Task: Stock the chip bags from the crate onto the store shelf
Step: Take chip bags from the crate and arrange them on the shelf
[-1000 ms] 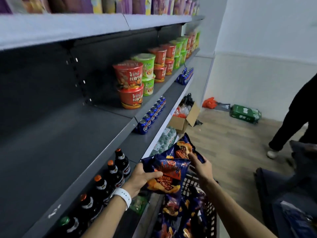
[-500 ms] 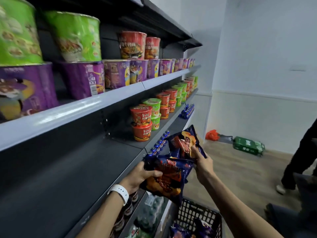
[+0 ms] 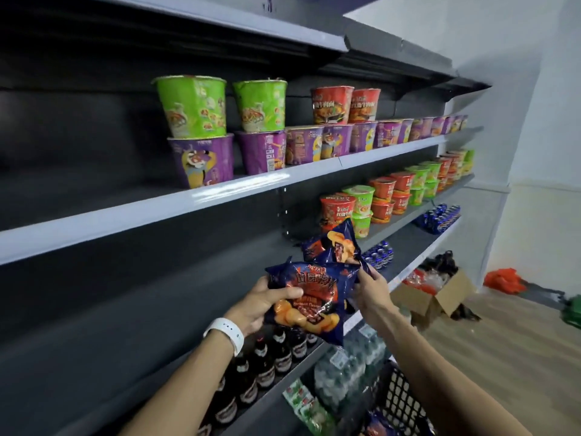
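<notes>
Holding one chip bag (image 3: 309, 302) in the left hand (image 3: 261, 302) and pinching another bag (image 3: 334, 245) in the right hand (image 3: 372, 292), both grips closed, the person lifts them toward the bare shelf's (image 3: 157, 297) front edge, apparently to stock it.

Noodle cups (image 3: 201, 133) stand stacked on the upper shelf (image 3: 157, 212), bottles (image 3: 276, 357) stand on a lower shelf, and the crate (image 3: 405, 401) sits below right, near a cardboard box (image 3: 434, 298).

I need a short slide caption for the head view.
Two hands, left and right, hold blue chip bags before a dark shelf.
</notes>
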`<state>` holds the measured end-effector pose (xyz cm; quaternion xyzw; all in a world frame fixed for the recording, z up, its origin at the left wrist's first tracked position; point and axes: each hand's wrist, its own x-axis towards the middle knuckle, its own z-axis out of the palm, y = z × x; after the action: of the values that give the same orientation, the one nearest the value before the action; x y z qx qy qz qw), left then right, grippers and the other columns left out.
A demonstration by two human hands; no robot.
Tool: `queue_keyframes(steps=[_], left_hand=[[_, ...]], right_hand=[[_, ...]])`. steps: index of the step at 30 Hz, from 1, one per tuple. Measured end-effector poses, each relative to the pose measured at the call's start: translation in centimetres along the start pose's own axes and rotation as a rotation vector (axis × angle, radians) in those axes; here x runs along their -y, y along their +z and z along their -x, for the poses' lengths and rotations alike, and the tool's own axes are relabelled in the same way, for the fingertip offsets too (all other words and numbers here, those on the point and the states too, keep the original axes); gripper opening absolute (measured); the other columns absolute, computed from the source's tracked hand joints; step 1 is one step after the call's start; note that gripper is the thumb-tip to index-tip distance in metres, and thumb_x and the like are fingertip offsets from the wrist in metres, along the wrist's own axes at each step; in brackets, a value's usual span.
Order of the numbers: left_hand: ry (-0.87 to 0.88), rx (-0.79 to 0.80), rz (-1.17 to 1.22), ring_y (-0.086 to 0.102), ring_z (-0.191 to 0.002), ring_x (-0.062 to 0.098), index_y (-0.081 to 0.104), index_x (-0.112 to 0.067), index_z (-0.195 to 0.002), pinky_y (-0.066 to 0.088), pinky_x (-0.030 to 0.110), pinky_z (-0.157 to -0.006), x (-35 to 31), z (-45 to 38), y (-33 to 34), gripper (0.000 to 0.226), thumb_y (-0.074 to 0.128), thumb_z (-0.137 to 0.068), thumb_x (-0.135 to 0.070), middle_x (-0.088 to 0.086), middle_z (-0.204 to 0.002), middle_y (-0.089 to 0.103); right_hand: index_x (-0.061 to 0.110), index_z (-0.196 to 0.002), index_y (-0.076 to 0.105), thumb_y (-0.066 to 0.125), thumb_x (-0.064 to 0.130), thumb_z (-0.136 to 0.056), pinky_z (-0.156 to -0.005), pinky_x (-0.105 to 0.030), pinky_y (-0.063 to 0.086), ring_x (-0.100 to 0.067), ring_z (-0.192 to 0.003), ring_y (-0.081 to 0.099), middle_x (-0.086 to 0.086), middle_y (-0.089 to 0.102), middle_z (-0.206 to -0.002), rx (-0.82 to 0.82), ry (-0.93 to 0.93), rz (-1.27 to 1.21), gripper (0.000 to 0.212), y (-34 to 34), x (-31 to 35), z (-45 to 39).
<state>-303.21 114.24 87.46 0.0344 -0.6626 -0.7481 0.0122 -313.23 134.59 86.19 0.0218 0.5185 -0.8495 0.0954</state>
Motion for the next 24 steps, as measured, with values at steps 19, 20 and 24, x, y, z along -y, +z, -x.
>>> queue_keyframes(steps=[19, 20, 24], left_hand=[[0.058, -0.598, -0.051, 0.069, -0.105, 0.03, 0.061, -0.014, -0.12, 0.052, 0.049, -0.096, -1.8, 31.5, -13.7, 0.048, 0.08, -0.076, -0.015, 0.01, -0.112, 0.073], [0.064, -0.62, -0.054, 0.069, -0.106, 0.029, 0.061, -0.014, -0.121, 0.051, 0.049, -0.097, -1.8, 33.4, -14.5, 0.049, 0.08, -0.076, -0.015, 0.01, -0.112, 0.072], [0.079, -0.744, -0.029, 0.069, -0.106, 0.026, 0.062, -0.017, -0.12, 0.052, 0.044, -0.097, -1.2, 41.5, -17.9, 0.048, 0.08, -0.075, -0.013, 0.007, -0.113, 0.073]], right_hand=[[0.006, -0.094, 0.068, 0.052, -0.004, -0.097, -0.068, -0.036, 0.056, -0.026, -0.073, 0.071, -0.012, 0.075, -0.083, 0.685, 0.21, 0.195, 0.019, 20.9, -13.5, 19.3], [0.006, -0.092, 0.067, 0.052, -0.005, -0.096, -0.067, -0.035, 0.055, -0.024, -0.069, 0.07, -0.011, 0.074, -0.08, 0.702, 0.222, 0.203, 0.02, 22.2, -14.5, 20.8], [0.007, -0.085, 0.063, 0.05, -0.008, -0.096, -0.065, -0.035, 0.051, -0.023, -0.065, 0.066, -0.008, 0.069, -0.075, 0.752, 0.302, 0.221, 0.023, 27.0, -19.0, 27.5]])
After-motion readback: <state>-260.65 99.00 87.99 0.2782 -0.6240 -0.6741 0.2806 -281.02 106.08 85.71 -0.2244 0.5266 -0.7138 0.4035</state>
